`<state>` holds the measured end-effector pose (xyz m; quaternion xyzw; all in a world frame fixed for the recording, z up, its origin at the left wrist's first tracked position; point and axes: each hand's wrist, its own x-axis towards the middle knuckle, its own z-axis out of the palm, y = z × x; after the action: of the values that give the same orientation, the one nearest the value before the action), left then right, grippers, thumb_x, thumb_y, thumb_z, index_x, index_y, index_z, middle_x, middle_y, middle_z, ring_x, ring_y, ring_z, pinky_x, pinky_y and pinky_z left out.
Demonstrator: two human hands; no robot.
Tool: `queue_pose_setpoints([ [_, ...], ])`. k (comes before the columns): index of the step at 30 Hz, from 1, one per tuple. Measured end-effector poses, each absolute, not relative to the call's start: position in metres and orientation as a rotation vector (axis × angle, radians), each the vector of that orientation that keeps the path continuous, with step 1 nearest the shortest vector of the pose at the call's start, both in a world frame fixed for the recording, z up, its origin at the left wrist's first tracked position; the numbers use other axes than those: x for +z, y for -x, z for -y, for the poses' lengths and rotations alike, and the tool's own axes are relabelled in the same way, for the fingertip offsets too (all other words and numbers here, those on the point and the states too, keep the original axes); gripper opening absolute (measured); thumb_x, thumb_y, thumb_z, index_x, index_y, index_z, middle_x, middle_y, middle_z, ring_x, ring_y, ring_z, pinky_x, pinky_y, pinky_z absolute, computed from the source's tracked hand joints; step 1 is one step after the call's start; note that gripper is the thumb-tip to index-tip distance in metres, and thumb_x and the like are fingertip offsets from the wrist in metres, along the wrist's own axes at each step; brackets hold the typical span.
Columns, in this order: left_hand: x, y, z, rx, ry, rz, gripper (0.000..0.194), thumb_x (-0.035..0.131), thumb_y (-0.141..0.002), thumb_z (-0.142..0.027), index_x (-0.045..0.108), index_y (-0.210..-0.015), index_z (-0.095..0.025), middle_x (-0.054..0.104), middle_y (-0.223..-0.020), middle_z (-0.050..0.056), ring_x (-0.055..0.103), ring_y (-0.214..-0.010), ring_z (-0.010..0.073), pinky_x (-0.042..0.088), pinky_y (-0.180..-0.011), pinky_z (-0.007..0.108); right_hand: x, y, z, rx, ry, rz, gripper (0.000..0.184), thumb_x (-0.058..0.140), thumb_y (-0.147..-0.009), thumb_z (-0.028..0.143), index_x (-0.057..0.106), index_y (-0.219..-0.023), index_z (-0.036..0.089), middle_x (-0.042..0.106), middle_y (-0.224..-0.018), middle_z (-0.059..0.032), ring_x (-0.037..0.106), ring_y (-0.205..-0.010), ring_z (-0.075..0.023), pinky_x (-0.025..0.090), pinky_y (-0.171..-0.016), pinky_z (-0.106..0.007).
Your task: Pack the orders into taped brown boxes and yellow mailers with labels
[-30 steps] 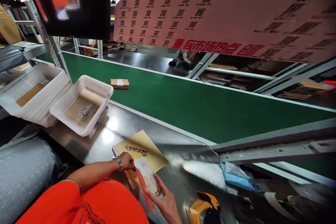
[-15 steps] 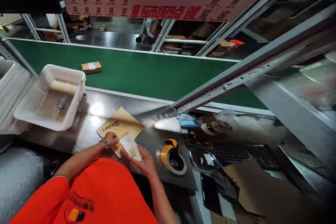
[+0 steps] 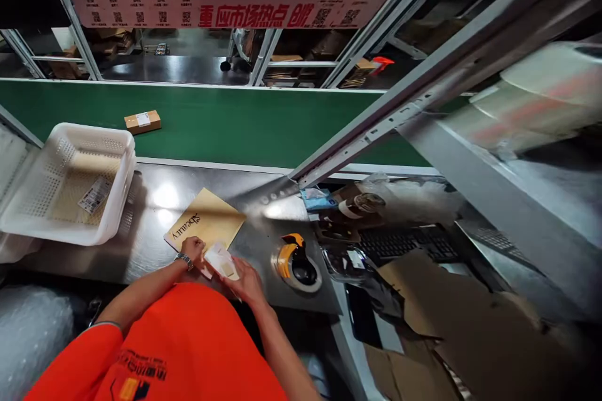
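Low in front of my orange shirt, my right hand (image 3: 248,281) grips a small white packet (image 3: 220,259) with a beige patch on it. My left hand (image 3: 193,249), with a metal watch on its wrist, is closed at the packet's left side. What its fingers pinch is too small to make out. Under and beyond the hands, a flat yellow envelope (image 3: 214,216) printed "beauty" lies at an angle on the metal table (image 3: 150,219). To the right of my right hand stands a tape dispenser (image 3: 297,266) with yellow and black parts.
A white perforated basket (image 3: 115,219) holding a labelled packet stands at the left. Beyond the table runs a green belt (image 3: 211,125) carrying a small cardboard box (image 3: 142,121). A slanting metal post (image 3: 357,131), a keyboard (image 3: 409,243), a phone (image 3: 362,313) and cardboard (image 3: 470,319) crowd the right side.
The view has swung to the right, so the scene sits further left. Both hands stay close together at the white packet, which has tilted slightly. The envelope lies in the same place on the table.
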<state>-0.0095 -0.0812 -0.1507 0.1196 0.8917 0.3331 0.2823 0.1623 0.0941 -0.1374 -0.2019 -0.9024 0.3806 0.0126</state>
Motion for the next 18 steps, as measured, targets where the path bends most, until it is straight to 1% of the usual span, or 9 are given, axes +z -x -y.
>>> queue_pose_setpoints([
  [3, -0.151, 0.009, 0.082, 0.931, -0.355, -2.388, 0.023, 0.067, -0.101, -0.017, 0.089, -0.098, -0.014, 0.089, -0.101, 0.010, 0.080, -0.093, 0.0197, 0.056, -0.085, 0.027, -0.129, -0.159, -0.089, 1.125, 0.629, 2.965, 0.067, 0.084, -0.076, 0.037, 0.084, -0.140, 0.015, 0.087, -0.141, -0.0186, 0.081, -0.132, -0.0406, 0.064, -0.117, -0.051],
  [5, -0.150, 0.006, 0.083, 0.951, -0.420, -2.381, 0.020, 0.070, -0.102, -0.019, 0.089, -0.098, -0.016, 0.088, -0.100, 0.009, 0.078, -0.092, 0.0196, 0.056, -0.086, 0.027, -0.126, -0.156, -0.087, 1.111, 0.632, 2.981, 0.064, 0.086, -0.076, 0.034, 0.085, -0.138, 0.016, 0.088, -0.138, -0.0183, 0.082, -0.128, -0.0397, 0.064, -0.114, -0.048],
  [9, -0.144, 0.000, 0.089, 0.966, -0.575, -2.364, 0.017, 0.074, -0.101, -0.022, 0.090, -0.098, -0.018, 0.087, -0.102, 0.010, 0.077, -0.096, 0.0205, 0.056, -0.094, 0.029, -0.126, -0.150, -0.088, 1.095, 0.712, 2.992, 0.054, 0.090, -0.076, 0.037, 0.088, -0.127, 0.021, 0.090, -0.126, -0.0137, 0.084, -0.117, -0.0358, 0.064, -0.103, -0.041],
  [12, -0.143, 0.001, 0.092, 0.963, -0.628, -2.373, 0.018, 0.074, -0.100, -0.022, 0.090, -0.094, -0.019, 0.086, -0.099, 0.010, 0.079, -0.097, 0.0221, 0.057, -0.097, 0.031, -0.129, -0.149, -0.089, 1.067, 0.877, 2.989, 0.055, 0.088, -0.079, 0.042, 0.087, -0.130, 0.020, 0.091, -0.123, -0.0137, 0.085, -0.111, -0.0350, 0.065, -0.093, -0.040],
  [13, -0.143, 0.003, 0.092, 0.962, -0.629, -2.381, 0.018, 0.073, -0.099, -0.022, 0.090, -0.093, -0.019, 0.086, -0.098, 0.009, 0.079, -0.096, 0.0225, 0.058, -0.096, 0.031, -0.130, -0.150, -0.089, 1.059, 0.893, 2.989, 0.058, 0.088, -0.079, 0.042, 0.085, -0.133, 0.019, 0.091, -0.126, -0.0148, 0.085, -0.112, -0.0355, 0.065, -0.094, -0.041],
  [15, -0.147, 0.007, 0.089, 0.956, -0.608, -2.400, 0.019, 0.071, -0.098, -0.021, 0.089, -0.092, -0.019, 0.086, -0.095, 0.008, 0.079, -0.092, 0.0227, 0.059, -0.092, 0.032, -0.130, -0.153, -0.088, 1.063, 0.816, 2.993, 0.068, 0.089, -0.078, 0.039, 0.082, -0.142, 0.019, 0.088, -0.138, -0.0167, 0.082, -0.125, -0.0369, 0.063, -0.105, -0.044],
  [17, -0.151, 0.011, 0.085, 0.946, -0.578, -2.413, 0.018, 0.070, -0.096, -0.019, 0.088, -0.091, -0.018, 0.086, -0.090, 0.007, 0.078, -0.088, 0.0225, 0.058, -0.086, 0.031, -0.129, -0.156, -0.088, 1.074, 0.643, 3.020, 0.078, 0.090, -0.078, 0.034, 0.076, -0.152, 0.017, 0.081, -0.154, -0.0194, 0.075, -0.142, -0.0387, 0.057, -0.121, -0.048],
  [18, -0.154, 0.012, 0.083, 0.941, -0.570, -2.416, 0.017, 0.070, -0.095, -0.018, 0.088, -0.091, -0.018, 0.085, -0.088, 0.006, 0.078, -0.086, 0.0222, 0.058, -0.083, 0.030, -0.129, -0.157, -0.088, 1.077, 0.566, 3.038, 0.081, 0.090, -0.078, 0.032, 0.074, -0.156, 0.016, 0.078, -0.159, -0.0208, 0.072, -0.147, -0.0397, 0.053, -0.126, -0.049],
])
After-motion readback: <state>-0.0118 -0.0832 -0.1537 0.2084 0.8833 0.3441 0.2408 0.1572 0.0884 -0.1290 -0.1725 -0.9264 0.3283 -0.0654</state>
